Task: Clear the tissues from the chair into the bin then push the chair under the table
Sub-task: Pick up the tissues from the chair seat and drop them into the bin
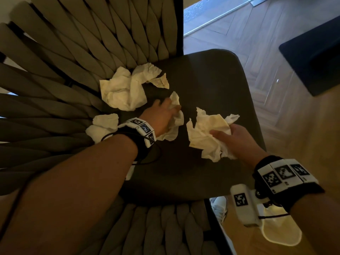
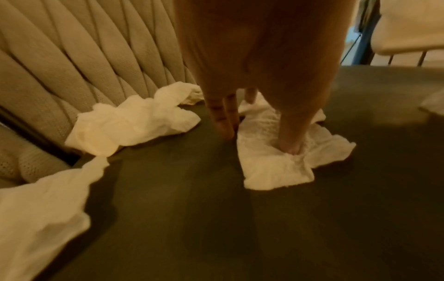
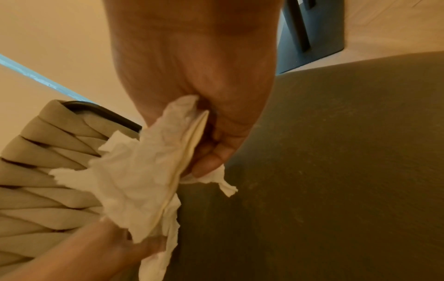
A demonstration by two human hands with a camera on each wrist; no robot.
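Note:
The chair's dark seat (image 1: 211, 80) holds several crumpled white tissues. A large tissue (image 1: 125, 92) (image 2: 134, 125) lies against the woven beige backrest (image 1: 73, 52), and a smaller tissue (image 1: 103, 126) (image 2: 40, 218) sits by my left wrist. My left hand (image 1: 165, 115) (image 2: 259, 133) reaches down to the mid-seat tissue (image 1: 175, 126) (image 2: 271, 167), thumb dug into it and fingers at its edge, pinching it. My right hand (image 1: 237, 142) (image 3: 206, 133) grips another crumpled tissue (image 1: 206, 137) (image 3: 144, 180) just above the seat. No bin is in view.
Wooden herringbone floor (image 1: 257, 43) lies to the right of the chair, with a dark blue block (image 1: 312, 57) on it. A second woven chair back (image 1: 156, 230) is close below me, and a white shoe (image 1: 219, 208) stands beside it. A pale chair (image 2: 408, 28) stands beyond the seat.

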